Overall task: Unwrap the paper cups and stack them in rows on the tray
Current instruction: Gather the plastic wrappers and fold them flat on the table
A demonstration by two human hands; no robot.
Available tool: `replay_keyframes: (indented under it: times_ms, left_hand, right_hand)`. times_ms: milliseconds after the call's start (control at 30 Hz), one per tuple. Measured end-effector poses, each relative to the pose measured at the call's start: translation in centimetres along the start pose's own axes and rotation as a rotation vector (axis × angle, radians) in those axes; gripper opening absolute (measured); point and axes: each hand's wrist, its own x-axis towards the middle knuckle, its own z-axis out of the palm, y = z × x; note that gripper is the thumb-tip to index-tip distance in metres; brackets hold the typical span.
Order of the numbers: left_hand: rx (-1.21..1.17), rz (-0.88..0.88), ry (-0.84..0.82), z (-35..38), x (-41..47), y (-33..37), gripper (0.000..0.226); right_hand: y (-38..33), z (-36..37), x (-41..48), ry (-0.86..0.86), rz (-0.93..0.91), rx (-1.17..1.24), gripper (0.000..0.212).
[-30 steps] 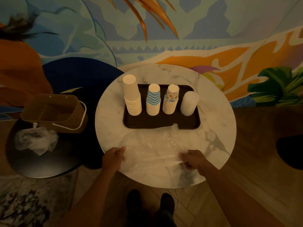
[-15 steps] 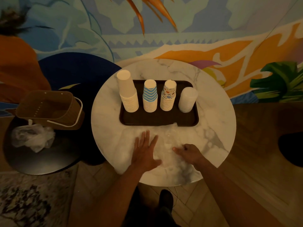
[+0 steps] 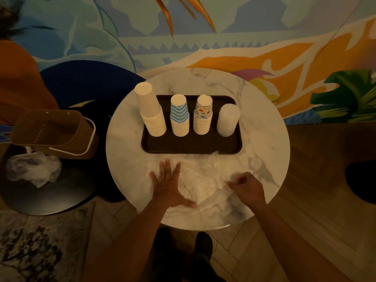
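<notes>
Left hand (image 3: 168, 188) spread flat on plastic wrap (image 3: 203, 174), right hand (image 3: 247, 189) pinching its edge

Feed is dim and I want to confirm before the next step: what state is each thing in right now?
Plain cup stack: unwrapped, upright on tray.
Blue-striped stack: unwrapped, upright on tray.
Patterned stack: unwrapped, upright on tray.
Translucent stack: upright on tray; wrapping unclear.
Plastic wrap: loose, spread on table.
Left hand: flat, pressing plastic wrap.
Right hand: curled, pinching plastic wrap.
Crumpled plastic: lying on side table.
</notes>
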Motion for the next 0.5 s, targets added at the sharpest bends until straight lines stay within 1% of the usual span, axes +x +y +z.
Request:
replay_keyframes:
  times_ms: [67,100,133,167,200,233,300,333,433,500]
  left_hand:
    - [-0.004,-0.009,-0.015,-0.1,0.0,0.2,0.167]
    - [0.0,-0.015,-0.02,-0.1,0.0,0.3,0.167]
    - [0.011,-0.019,-0.017,-0.2,-0.1,0.5,0.167]
    - [0.024,-0.017,-0.008,-0.2,-0.1,0.8,0.167]
    - [0.032,-0.005,0.008,-0.2,-0.2,1.1,0.167]
    - [0.035,0.016,0.03,-0.2,-0.2,1.4,0.167]
    - [0.053,0.051,0.048,0.0,-0.4,1.8,0.168]
    - [0.062,0.05,0.033,0.1,-0.5,1.7,0.169]
    - [0.01,-0.011,-0.012,0.4,-1.1,0.1,0.173]
    - [-0.023,-0.041,-0.018,0.2,-1.6,-1.6,0.174]
  right_hand:
    - [-1.2,0.4,-0.1,0.07,-0.321,0.016,0.03]
    - [-1.8,0.7,0.0,0.065,-0.5,-0.05,0.033]
    - [-2.5,1.3,0.1,0.025,-0.654,-0.159,0.041]
    - [-3.3,1.8,0.3,-0.053,-0.751,-0.295,0.055]
    - [-4.0,2.4,0.5,-0.148,-0.788,-0.436,0.072]
    - [-4.4,2.9,0.7,-0.235,-0.782,-0.573,0.091]
    - [-5.1,3.7,1.3,-0.376,-0.707,-0.797,0.125]
    - [-5.2,3.9,1.6,-0.426,-0.665,-0.869,0.137]
    - [-5.0,3.7,2.3,-0.476,-0.596,-0.967,0.16]
    - [-4.7,3.3,2.8,-0.471,-0.593,-0.99,0.168]
